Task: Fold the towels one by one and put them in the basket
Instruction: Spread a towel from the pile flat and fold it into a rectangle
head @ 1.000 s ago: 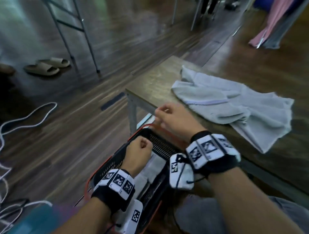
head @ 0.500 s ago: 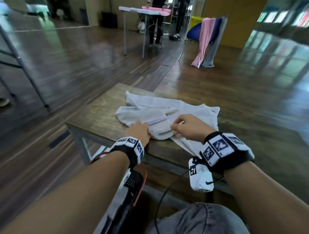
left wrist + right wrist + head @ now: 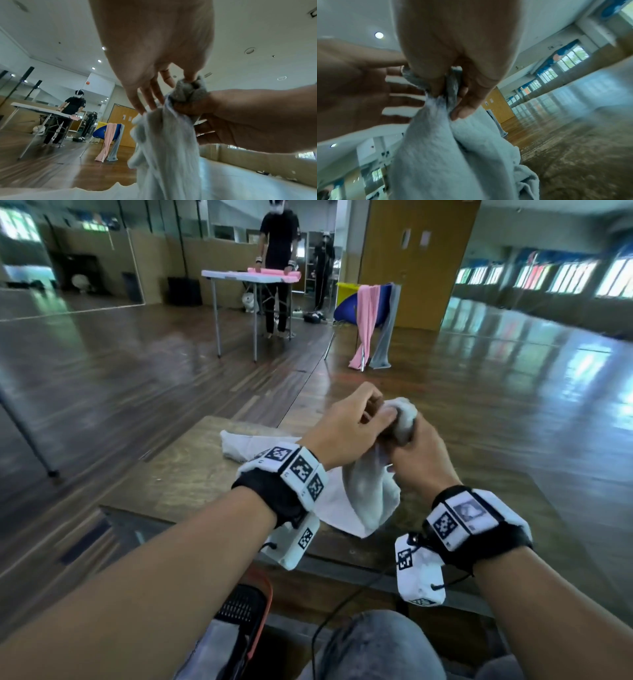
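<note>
A light grey towel point(image 3: 366, 498) hangs from both my hands above the wooden table point(image 3: 185, 474), its lower part still lying on the tabletop. My right hand point(image 3: 411, 446) grips the bunched top end in a fist. My left hand point(image 3: 383, 414) pinches the tip of that same bunch just above it. In the left wrist view the towel point(image 3: 168, 148) drops from the pinch, with the other left fingers held straighter. In the right wrist view the towel point(image 3: 445, 155) falls from my right fist. The black basket point(image 3: 245, 604) with an orange rim sits low beside my left knee, mostly hidden.
A person point(image 3: 279, 251) stands at a white folding table point(image 3: 239, 276) across the room. A blue chair draped with pink and grey cloths point(image 3: 368, 313) stands beyond my table. A metal stand leg point(image 3: 27, 433) crosses the floor at left. A black cable point(image 3: 342, 604) hangs below the table edge.
My hands left the basket, reached the towel on the table, then gathered one end and lifted it. The head view swung up from the basket to the room.
</note>
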